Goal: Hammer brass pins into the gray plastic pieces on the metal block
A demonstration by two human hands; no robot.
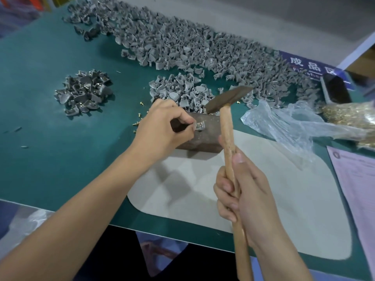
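Note:
A rusty brown metal block (205,136) sits on the green table. On its top lies a small gray plastic piece (199,126) with a brass pin in it, which my left hand (164,126) pinches at its left edge. My right hand (245,197) grips the wooden handle of a hammer (228,98), whose dark head is raised above and behind the block. A few loose brass pins (140,116) lie on the mat just left of my left hand.
A long heap of gray plastic pieces (182,43) runs across the back, with a smaller heap (182,94) right behind the block. A pile of darker pieces (85,92) lies at left. A plastic bag of brass pins (349,116) and a paper sheet (359,179) lie at right.

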